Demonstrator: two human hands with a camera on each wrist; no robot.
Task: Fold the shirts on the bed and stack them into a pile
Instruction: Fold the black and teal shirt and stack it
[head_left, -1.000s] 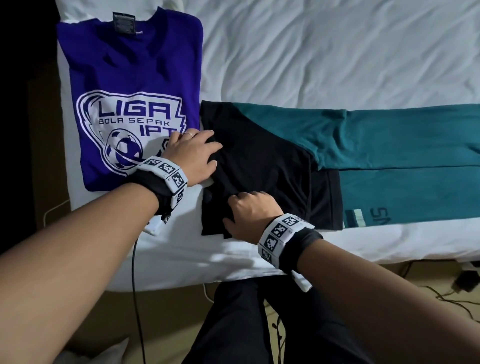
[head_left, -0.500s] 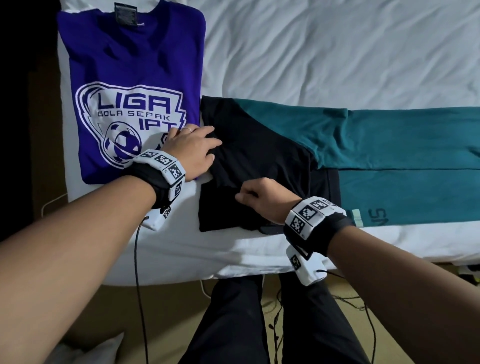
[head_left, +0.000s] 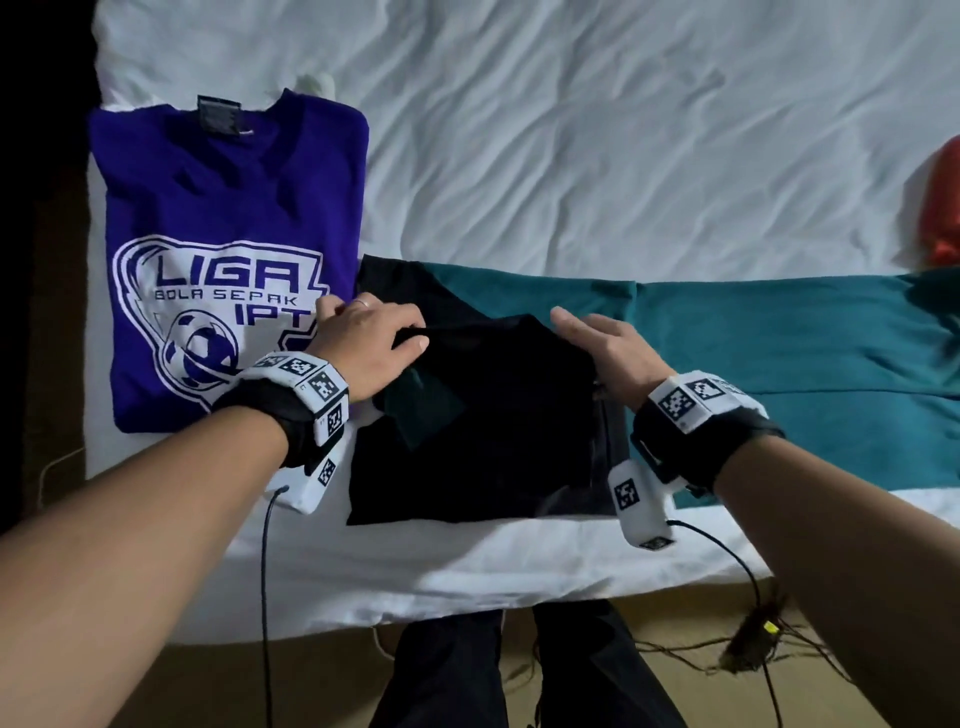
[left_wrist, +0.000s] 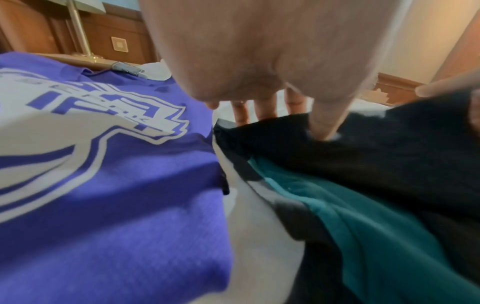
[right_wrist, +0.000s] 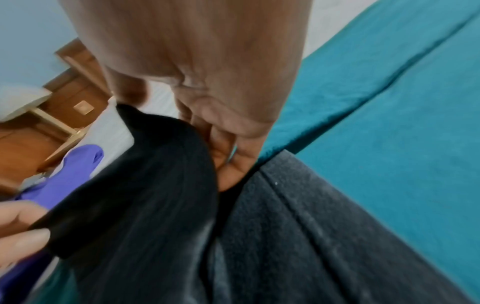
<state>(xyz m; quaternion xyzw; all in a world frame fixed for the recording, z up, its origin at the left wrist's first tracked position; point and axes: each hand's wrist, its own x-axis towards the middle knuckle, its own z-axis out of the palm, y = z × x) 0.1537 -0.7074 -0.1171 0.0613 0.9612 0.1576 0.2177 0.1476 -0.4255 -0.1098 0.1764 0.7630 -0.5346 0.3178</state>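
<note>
Purple shirt (head_left: 228, 208): folded into a rectangle at the left end of the bed, collar tag away from the person, white "LIGA BOLA SEPAK IPT" print facing up; it lies just beside the black end of the other shirt.
Left hand (head_left: 363, 348): at the left edge of the raised black fold, thumb on top and fingers (left_wrist: 241, 112) going under the cloth, pinching it (the left wrist view shows the thumb tip pressed down onto the black fabric).
Teal and black shirt (head_left: 753, 364): stretched sideways along the near edge of the bed, black end at the left, teal body running off to the right, a long crease down its length; the black end is lifted between the two hands and doubled over, with a bit of teal showing underneath.
Right hand (head_left: 608, 353): at the right edge of the same black fold, fingers close together and tucked beneath the cloth, thumb pointing up and left; the right wrist view shows the fabric draped over the fingers.
Bed sheet (head_left: 571, 156): white and wrinkled, under both shirts.
Orange-red object (head_left: 943, 208): at the far right edge, mostly cut off, too little visible to name.
Floor: cables (head_left: 727, 654) trail below the bed's edge.
</note>
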